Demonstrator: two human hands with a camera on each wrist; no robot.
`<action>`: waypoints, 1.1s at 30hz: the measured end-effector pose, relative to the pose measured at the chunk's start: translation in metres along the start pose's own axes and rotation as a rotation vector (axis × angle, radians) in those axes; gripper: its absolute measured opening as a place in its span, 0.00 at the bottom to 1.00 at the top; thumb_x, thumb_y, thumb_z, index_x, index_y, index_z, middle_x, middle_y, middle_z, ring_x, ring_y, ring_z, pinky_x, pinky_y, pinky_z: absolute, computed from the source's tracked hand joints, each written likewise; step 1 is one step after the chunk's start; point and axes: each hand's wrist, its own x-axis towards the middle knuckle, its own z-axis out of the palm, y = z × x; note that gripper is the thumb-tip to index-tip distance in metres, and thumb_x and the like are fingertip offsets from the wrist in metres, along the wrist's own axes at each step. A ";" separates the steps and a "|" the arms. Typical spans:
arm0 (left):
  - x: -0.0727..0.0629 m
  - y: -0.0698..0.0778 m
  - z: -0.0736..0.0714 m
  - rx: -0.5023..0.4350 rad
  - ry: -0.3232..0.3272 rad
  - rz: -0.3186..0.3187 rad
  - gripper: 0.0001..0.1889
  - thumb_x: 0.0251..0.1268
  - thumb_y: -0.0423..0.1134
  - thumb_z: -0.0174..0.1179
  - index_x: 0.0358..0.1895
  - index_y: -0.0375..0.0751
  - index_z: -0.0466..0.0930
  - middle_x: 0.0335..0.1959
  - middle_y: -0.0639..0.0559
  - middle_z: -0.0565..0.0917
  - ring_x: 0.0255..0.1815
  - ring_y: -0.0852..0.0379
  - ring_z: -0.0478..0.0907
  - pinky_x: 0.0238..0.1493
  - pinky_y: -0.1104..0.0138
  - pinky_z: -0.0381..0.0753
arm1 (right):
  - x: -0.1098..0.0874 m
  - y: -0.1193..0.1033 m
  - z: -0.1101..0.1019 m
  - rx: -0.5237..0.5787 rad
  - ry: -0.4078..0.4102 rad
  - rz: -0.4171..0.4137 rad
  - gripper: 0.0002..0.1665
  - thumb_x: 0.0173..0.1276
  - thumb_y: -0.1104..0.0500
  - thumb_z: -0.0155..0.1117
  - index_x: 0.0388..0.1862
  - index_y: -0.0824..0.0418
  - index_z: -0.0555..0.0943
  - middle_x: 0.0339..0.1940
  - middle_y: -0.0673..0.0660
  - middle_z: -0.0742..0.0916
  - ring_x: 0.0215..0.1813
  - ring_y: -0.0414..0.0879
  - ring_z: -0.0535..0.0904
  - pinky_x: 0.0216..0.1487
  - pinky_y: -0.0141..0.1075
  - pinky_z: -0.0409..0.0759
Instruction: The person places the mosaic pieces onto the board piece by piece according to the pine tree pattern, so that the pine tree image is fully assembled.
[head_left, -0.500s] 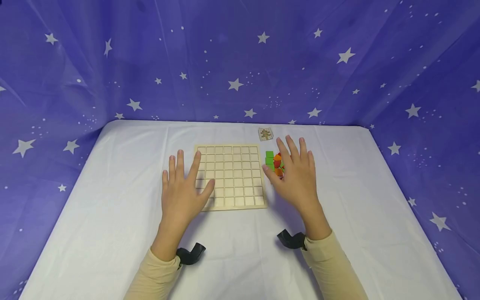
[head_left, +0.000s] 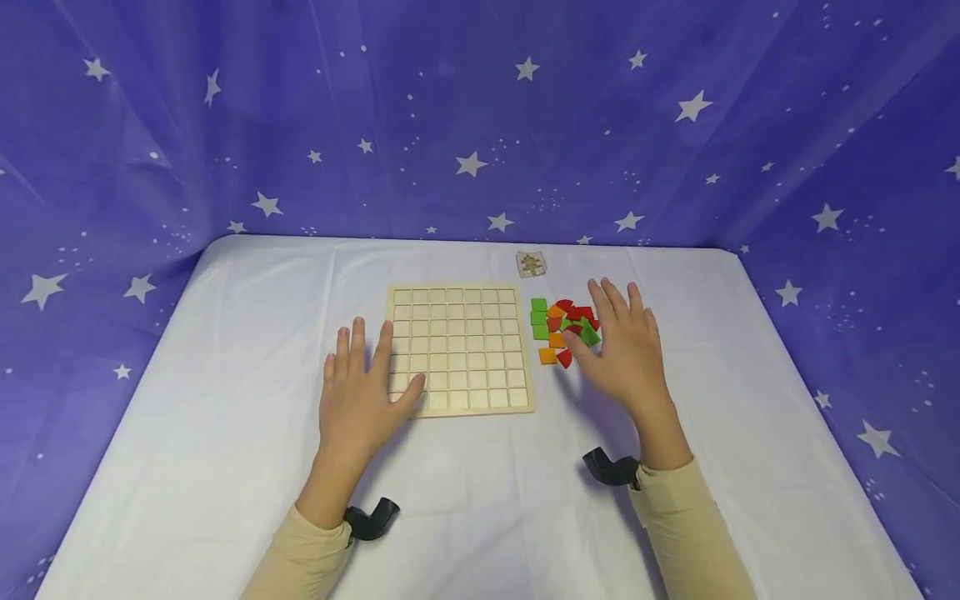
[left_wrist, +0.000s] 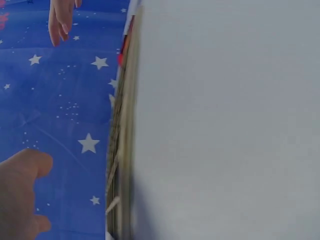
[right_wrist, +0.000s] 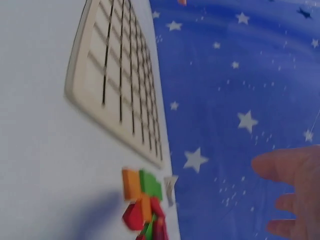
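A wooden grid board (head_left: 477, 340) with square cells lies flat on the white table. My left hand (head_left: 357, 404) is spread over its left edge, thumb across the lower left cells in the head view, holding nothing. To the board's right lies a loose pile of coloured tiles: green squares (head_left: 539, 318), orange squares (head_left: 548, 357) and red rounded pieces (head_left: 564, 359). Over the pile's right side my right hand (head_left: 624, 358) has its fingers extended and grips nothing, its thumb overlapping the tiles. In the right wrist view the orange tile (right_wrist: 131, 184) sits near the board's corner.
Behind the tiles lies a small card (head_left: 531, 264) with a brown tree-like pattern on a grid. The white cloth (head_left: 465, 492) covers the table, and a blue curtain (head_left: 420, 100) with stars rises around its back and sides. A black curved device (head_left: 609, 468) is strapped at each wrist.
My right hand has moved to the right, uncovering more of the tile pile. My left hand has shifted slightly down and left. Board, tiles and card lie as before.
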 end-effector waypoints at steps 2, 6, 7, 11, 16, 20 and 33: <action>-0.002 -0.003 0.004 0.006 0.006 0.004 0.46 0.63 0.66 0.54 0.80 0.48 0.51 0.81 0.34 0.47 0.82 0.34 0.42 0.77 0.39 0.49 | 0.002 0.008 0.002 0.006 -0.013 0.010 0.49 0.68 0.39 0.58 0.82 0.49 0.51 0.81 0.59 0.61 0.83 0.65 0.42 0.76 0.69 0.45; -0.006 -0.009 0.011 0.005 0.003 0.001 0.47 0.63 0.66 0.54 0.79 0.44 0.53 0.80 0.33 0.48 0.81 0.33 0.43 0.76 0.39 0.50 | 0.005 0.021 0.007 0.015 -0.041 0.017 0.49 0.67 0.42 0.60 0.81 0.52 0.53 0.80 0.61 0.63 0.82 0.67 0.45 0.75 0.69 0.45; -0.008 -0.010 0.012 0.003 0.000 -0.003 0.47 0.63 0.67 0.54 0.79 0.43 0.52 0.80 0.33 0.48 0.81 0.33 0.43 0.76 0.39 0.50 | 0.006 0.023 0.008 0.013 -0.045 0.015 0.49 0.67 0.43 0.61 0.81 0.53 0.54 0.79 0.62 0.64 0.81 0.67 0.46 0.75 0.69 0.46; -0.011 -0.015 0.017 -0.012 -0.009 -0.022 0.50 0.63 0.68 0.53 0.79 0.41 0.50 0.81 0.33 0.47 0.82 0.34 0.43 0.78 0.40 0.47 | 0.009 0.031 0.014 0.015 -0.053 0.021 0.47 0.65 0.46 0.65 0.79 0.57 0.58 0.76 0.63 0.68 0.79 0.68 0.53 0.73 0.69 0.53; -0.015 -0.019 0.025 -0.029 -0.034 -0.035 0.54 0.61 0.71 0.52 0.80 0.38 0.48 0.81 0.33 0.48 0.82 0.36 0.42 0.79 0.42 0.44 | 0.010 0.041 0.023 0.034 -0.074 0.059 0.42 0.67 0.49 0.64 0.76 0.60 0.63 0.73 0.64 0.70 0.76 0.65 0.59 0.70 0.68 0.59; -0.016 -0.023 0.032 -0.040 -0.045 -0.027 0.57 0.60 0.73 0.53 0.80 0.36 0.45 0.81 0.35 0.48 0.82 0.37 0.42 0.79 0.42 0.44 | 0.010 0.049 0.031 0.054 -0.077 0.088 0.37 0.68 0.50 0.64 0.73 0.61 0.69 0.70 0.66 0.73 0.74 0.65 0.62 0.70 0.67 0.61; -0.015 -0.029 0.048 -0.056 -0.048 0.024 0.67 0.50 0.79 0.57 0.79 0.32 0.42 0.81 0.35 0.47 0.83 0.38 0.41 0.79 0.43 0.44 | 0.015 0.070 0.051 0.147 -0.036 0.080 0.27 0.72 0.52 0.61 0.66 0.61 0.76 0.62 0.65 0.79 0.68 0.65 0.69 0.68 0.62 0.66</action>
